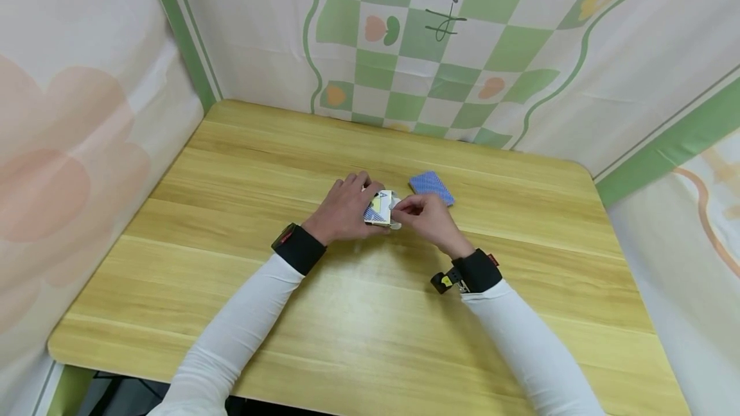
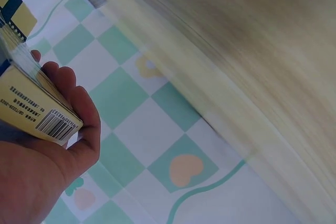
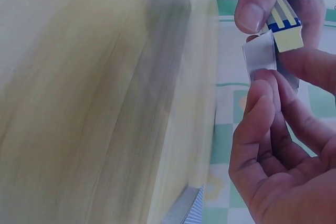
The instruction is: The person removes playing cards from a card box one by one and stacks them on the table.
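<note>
A small playing card box (image 1: 378, 208), yellow and white with blue print, is held in my left hand (image 1: 349, 207). The left wrist view shows that hand's fingers wrapped behind the box (image 2: 39, 108), whose barcode end faces the camera. At the box's open end, a yellow and navy flap (image 2: 18, 9) sticks out. My right hand (image 1: 424, 217) meets the box there, its curled fingers pinching a pale flap (image 3: 260, 56) in the right wrist view. Behind the right hand lies a blue-patterned deck of cards (image 1: 430, 186) on the table.
The wooden table (image 1: 358, 313) has rounded corners and ends at a printed curtain (image 1: 422, 76) at the back. More fabric hangs at the left and right sides. Each wrist wears a black band (image 1: 299, 249), and a small camera (image 1: 444, 281) sticks out by the right one.
</note>
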A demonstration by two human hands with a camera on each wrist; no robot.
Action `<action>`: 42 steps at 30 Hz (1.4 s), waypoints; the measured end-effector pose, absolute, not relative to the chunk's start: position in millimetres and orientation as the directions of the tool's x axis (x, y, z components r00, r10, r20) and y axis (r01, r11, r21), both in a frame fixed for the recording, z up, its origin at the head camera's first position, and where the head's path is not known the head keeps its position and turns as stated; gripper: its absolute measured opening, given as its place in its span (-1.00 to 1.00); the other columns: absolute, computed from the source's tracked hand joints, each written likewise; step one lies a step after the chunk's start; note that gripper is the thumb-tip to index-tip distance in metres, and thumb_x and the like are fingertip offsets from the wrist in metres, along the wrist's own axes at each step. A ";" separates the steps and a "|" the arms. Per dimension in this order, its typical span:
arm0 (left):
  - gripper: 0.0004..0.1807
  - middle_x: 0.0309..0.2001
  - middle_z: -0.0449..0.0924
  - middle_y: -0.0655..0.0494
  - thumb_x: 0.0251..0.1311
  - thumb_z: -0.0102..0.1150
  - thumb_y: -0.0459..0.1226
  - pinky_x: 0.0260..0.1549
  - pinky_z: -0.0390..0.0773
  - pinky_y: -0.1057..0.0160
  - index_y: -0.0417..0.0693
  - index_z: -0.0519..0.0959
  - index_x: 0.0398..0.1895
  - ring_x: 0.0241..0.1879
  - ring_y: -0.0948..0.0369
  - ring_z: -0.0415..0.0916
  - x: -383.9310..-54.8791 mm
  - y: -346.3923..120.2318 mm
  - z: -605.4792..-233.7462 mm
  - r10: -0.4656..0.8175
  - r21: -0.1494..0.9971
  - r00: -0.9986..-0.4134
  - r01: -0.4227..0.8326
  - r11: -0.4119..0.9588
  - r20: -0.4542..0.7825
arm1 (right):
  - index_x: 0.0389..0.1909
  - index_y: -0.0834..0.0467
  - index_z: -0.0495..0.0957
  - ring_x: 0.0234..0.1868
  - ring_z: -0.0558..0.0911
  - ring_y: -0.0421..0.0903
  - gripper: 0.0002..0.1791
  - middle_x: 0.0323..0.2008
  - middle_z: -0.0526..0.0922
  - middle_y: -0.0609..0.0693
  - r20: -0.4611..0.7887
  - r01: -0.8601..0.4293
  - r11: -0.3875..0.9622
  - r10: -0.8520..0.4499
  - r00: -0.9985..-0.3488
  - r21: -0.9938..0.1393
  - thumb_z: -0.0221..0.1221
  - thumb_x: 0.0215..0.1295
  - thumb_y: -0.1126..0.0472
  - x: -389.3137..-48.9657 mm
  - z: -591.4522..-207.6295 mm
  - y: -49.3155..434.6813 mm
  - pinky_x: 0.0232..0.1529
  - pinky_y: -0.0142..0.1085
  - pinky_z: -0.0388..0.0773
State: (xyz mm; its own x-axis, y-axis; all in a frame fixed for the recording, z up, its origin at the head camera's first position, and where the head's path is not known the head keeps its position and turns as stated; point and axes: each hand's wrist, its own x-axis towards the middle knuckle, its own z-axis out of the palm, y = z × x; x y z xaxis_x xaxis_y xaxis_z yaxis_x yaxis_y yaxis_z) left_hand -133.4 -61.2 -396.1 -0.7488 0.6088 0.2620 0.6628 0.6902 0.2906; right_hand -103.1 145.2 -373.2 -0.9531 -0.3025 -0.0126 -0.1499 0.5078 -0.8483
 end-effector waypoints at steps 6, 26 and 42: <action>-0.10 -0.08 0.26 0.09 -0.20 0.15 0.35 -0.18 0.26 0.11 0.01 0.34 0.17 -0.11 0.15 0.22 -132.8 -60.8 -396.1 0.605 0.292 -0.749 0.663 0.690 0.270 | -0.36 0.20 0.60 -0.39 0.51 -0.02 -0.80 -0.40 0.59 0.05 -0.009 -0.133 0.525 -0.259 -0.966 -0.841 0.23 0.12 0.12 -106.6 -382.2 144.6 -0.40 -0.27 0.42; -0.09 -0.07 0.29 0.09 -0.21 0.15 0.36 -0.18 0.27 0.12 0.04 0.33 0.18 -0.10 0.15 0.25 -135.0 -66.6 -394.5 0.598 0.305 -0.759 0.651 0.695 0.259 | -0.14 0.30 0.49 -0.16 0.45 0.21 -0.71 -0.23 0.51 0.21 -0.246 0.062 0.470 -0.341 -0.907 -0.880 0.06 0.30 0.14 -109.1 -368.7 172.4 -0.12 0.01 0.38; -0.08 -0.06 0.28 0.10 -0.19 0.10 0.39 -0.17 0.28 0.14 0.01 0.34 0.18 -0.08 0.16 0.24 -135.2 -66.7 -394.4 0.619 0.275 -0.752 0.660 0.700 0.228 | -0.14 0.07 0.52 0.04 0.41 -0.05 -0.52 0.01 0.45 -0.01 0.126 -0.590 0.650 -0.614 -0.779 -0.478 0.39 -0.12 0.02 -118.4 -357.9 159.7 -0.04 -0.20 0.39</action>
